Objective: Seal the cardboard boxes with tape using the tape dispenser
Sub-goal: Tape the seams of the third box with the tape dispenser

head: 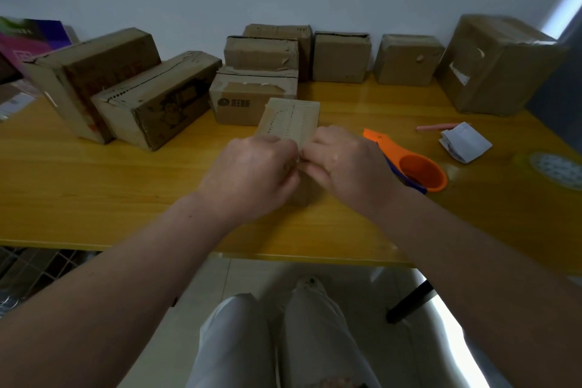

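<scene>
A small cardboard box [291, 118] stands on the yellow wooden table [94, 192] right in front of me, its top flaps closed along a jagged seam. My left hand [248, 173] and my right hand [346, 167] meet at the box's near top edge, fingers curled and pinching there; what lies between the fingertips is hidden. The orange tape dispenser [415, 167] lies on the table just right of my right hand, untouched.
Several cardboard boxes line the back of the table: two long ones at the left [151, 97], a stack in the middle [258, 72], a large one at the far right [497, 63]. A folded paper [466, 141] and a pink stick [441, 127] lie at the right.
</scene>
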A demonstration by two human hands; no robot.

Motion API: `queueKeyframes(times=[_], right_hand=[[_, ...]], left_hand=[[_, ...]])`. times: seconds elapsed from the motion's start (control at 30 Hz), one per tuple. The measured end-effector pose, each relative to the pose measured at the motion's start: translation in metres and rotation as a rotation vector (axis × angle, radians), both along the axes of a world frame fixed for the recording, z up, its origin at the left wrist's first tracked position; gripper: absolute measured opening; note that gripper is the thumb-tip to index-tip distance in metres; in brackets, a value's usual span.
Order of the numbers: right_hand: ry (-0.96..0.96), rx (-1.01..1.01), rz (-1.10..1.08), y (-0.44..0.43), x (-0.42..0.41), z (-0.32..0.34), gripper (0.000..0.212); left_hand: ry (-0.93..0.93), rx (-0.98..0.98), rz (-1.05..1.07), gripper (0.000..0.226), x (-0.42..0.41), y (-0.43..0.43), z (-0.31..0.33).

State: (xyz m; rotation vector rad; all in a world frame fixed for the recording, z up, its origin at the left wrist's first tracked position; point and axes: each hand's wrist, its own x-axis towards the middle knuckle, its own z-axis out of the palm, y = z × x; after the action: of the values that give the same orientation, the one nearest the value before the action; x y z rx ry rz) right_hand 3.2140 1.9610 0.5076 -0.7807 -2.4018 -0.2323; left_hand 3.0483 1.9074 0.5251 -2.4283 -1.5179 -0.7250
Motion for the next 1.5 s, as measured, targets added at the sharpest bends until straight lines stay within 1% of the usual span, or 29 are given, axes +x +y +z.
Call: queueKeyframes(times=[0.1,0.17,0.27,0.37,0.43,0.5,0.63,0.7,0.8,0.87,1.07,1.2,1.4,1.5], right_hand=[[-0.008,0.076,0.019,0.001,-0.002,-0.002,0.01],[-0.01,0.113,0.026,0.002,-0.002,-0.004,0.011],[-0.028,0.146,0.025,0.003,-0.001,-0.006,0.01],[-0.058,0.162,0.015,0.005,0.002,-0.005,0.011],[-0.065,0.181,0.029,0.004,0.005,-0.003,0.016],[-0.09,0.188,0.032,0.003,0.006,0.002,0.024],[-0.17,0.181,0.011,-0.006,-0.009,0.009,0.035],[-0.183,0.171,0.007,-0.01,-0.021,0.01,0.031],[-0.176,0.114,-0.015,-0.011,-0.032,0.012,0.009],[-0.145,0.086,-0.024,-0.01,-0.033,0.013,0.004],[-0.115,0.029,-0.046,-0.01,-0.033,0.016,0.01],[-0.115,-0.01,-0.06,-0.01,-0.034,0.015,0.014],[-0.066,0.004,-0.068,-0.011,-0.034,0.014,0.016],[-0.052,-0.016,-0.091,-0.011,-0.034,0.012,0.02]], left_hand=[[-0.013,-0.019,-0.001,0.014,-0.003,-0.001,0.0],[-0.046,-0.052,-0.007,0.019,-0.008,0.0,0.0],[-0.183,-0.131,-0.016,0.021,-0.018,0.003,0.001],[-0.262,-0.15,0.068,0.027,-0.033,0.006,-0.001],[-0.272,-0.162,0.137,0.037,-0.043,0.007,-0.004],[-0.247,-0.174,0.125,0.046,-0.049,0.008,-0.006],[-0.154,-0.151,0.032,0.044,-0.052,0.011,-0.008],[-0.111,-0.138,0.006,0.045,-0.055,0.013,-0.007],[-0.069,-0.135,0.012,0.046,-0.059,0.017,-0.004],[-0.038,-0.125,-0.006,0.045,-0.059,0.019,-0.002],[-0.009,-0.095,-0.087,0.034,-0.057,0.025,0.004],[-0.008,-0.072,-0.098,0.029,-0.055,0.03,0.004],[-0.033,-0.064,-0.129,0.022,-0.057,0.031,0.0],[-0.025,-0.041,-0.138,0.018,-0.059,0.03,-0.003]])
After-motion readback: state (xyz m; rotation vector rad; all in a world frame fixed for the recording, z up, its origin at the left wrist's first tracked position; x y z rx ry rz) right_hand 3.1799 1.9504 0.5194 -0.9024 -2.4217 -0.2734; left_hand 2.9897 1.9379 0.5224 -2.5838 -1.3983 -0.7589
